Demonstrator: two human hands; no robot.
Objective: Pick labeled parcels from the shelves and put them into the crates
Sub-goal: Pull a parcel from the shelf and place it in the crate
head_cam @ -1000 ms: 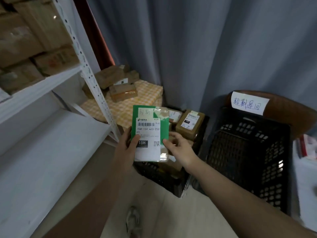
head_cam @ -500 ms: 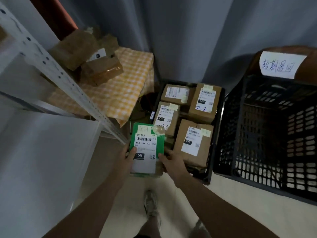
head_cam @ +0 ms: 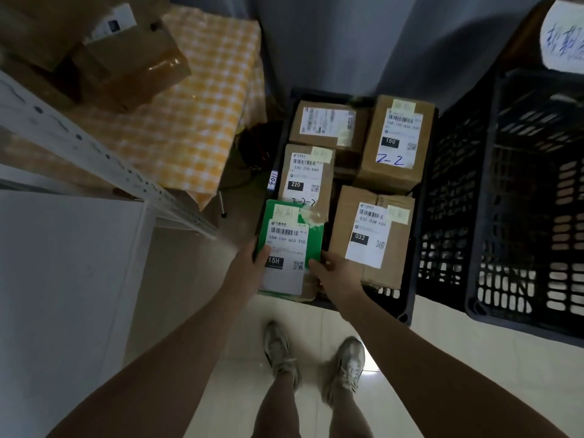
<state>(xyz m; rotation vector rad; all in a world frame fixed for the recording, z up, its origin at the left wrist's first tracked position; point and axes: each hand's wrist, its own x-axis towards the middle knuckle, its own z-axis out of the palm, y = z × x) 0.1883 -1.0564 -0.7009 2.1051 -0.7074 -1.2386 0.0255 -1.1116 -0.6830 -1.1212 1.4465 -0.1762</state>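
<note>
Left hand (head_cam: 249,263) of mine grips the green parcel (head_cam: 292,227) by its left edge, thumb laid on the white label, while my right hand (head_cam: 335,276) holds its lower right edge. I have the parcel over the near left corner of the black crate (head_cam: 409,306), just beside the brown parcel marked 032 (head_cam: 373,248) and overlapping the brown parcel marked 220 (head_cam: 303,172).

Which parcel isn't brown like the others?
The green parcel marked 15H, gripped by the left hand and right hand; the other parcels in the crate are brown cardboard.
</note>
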